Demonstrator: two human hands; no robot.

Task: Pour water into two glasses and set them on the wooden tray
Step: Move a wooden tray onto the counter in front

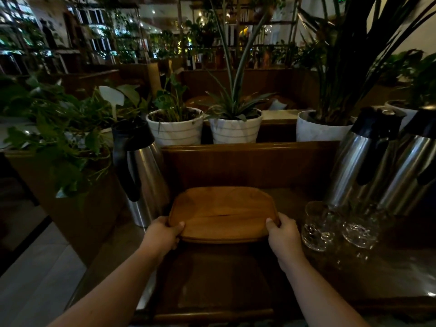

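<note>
The wooden tray [224, 213] lies flat on a dark counter [236, 274], gripped at its near corners by both hands. Its top is bare. Both forearms reach straight forward from the bottom edge, roughly parallel, wrists level. The left hand [162, 234] clasps the near-left corner: the thumb lies over the rim and the fingers curl underneath, out of sight. The right hand [284, 234] mirrors it on the near-right corner, thumb pressed on top of the rim, fingers wrapped around the edge.

Beyond and left of the left hand stands a steel jug [141, 175] with a black handle and lid, just beside the tray's left edge. Beyond and right of the right hand lean two more steel jugs [361, 156], close together. Just right of the right hand stand two clear glasses [319, 227], side by side and near each other, apart from the tray; whether they hold water is hard to tell in the dim light. Past the tray, behind a wooden ledge, sit white plant pots [175, 126].
</note>
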